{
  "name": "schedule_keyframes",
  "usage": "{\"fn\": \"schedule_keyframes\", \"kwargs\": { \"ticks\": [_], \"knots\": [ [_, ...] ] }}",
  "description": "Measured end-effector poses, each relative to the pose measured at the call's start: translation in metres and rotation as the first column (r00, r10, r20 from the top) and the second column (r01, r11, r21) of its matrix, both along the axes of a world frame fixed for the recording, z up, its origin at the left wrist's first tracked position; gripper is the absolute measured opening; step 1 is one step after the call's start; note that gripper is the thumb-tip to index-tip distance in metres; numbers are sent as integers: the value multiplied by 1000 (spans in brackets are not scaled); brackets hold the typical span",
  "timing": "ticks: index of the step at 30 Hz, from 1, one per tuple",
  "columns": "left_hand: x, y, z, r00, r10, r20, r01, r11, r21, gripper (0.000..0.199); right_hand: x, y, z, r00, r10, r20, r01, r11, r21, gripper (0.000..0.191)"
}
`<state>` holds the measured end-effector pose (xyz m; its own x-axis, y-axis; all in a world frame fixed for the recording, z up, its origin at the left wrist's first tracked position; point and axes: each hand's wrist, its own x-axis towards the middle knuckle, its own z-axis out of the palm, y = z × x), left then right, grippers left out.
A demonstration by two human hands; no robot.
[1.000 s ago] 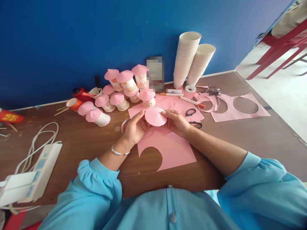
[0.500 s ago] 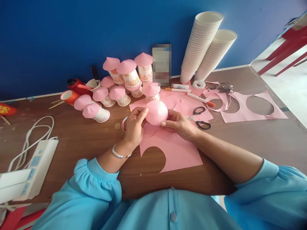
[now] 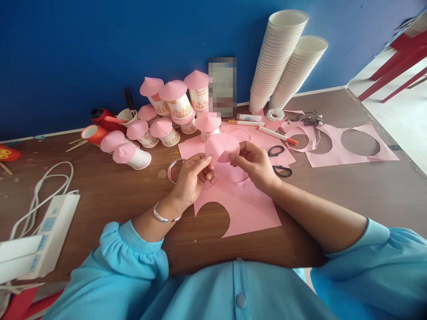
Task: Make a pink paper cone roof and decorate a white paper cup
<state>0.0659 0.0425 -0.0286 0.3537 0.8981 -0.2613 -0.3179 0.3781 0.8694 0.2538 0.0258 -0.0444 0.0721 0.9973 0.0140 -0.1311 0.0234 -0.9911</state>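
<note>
Between my hands is a pink paper circle (image 3: 218, 147), bent and raised above the table. My left hand (image 3: 193, 175) pinches its left edge between thumb and fingers, and my right hand (image 3: 253, 162) pinches the right edge. Below lies a pink paper sheet (image 3: 248, 211) with a rounded piece cut from its lower left. Just beyond the circle stands a small paper cup with a pink cone top (image 3: 208, 124). Black-handled scissors (image 3: 282, 171) lie beside my right hand, their blades hidden. A ring-shaped item with a red inside (image 3: 174, 171) is partly covered by my left hand.
Several decorated cups with pink cone tops (image 3: 176, 100) stand at the back left. Tall stacks of white paper cups (image 3: 278, 58) lean near the blue wall. Markers (image 3: 276, 135), a tape roll (image 3: 276, 114) and cut pink paper (image 3: 336, 155) lie right. A power strip (image 3: 60, 226) sits left.
The paper circle has gone from a flat, face-on disc to a bent shape with its edges curling. My right hand has shifted slightly up and to the right.
</note>
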Motion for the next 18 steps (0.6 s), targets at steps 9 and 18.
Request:
{"fn": "schedule_keyframes", "kwargs": {
  "ticks": [9,18],
  "knots": [
    [3,-2,-9,998,58,-31,-58,998,0,35,-5,-1,-5,943,65,-328,-110,987,-120,40],
    [4,-2,-15,997,28,72,-27,999,-25,38,-8,-4,-5,915,122,-385,-196,967,-160,37]
  ]
}}
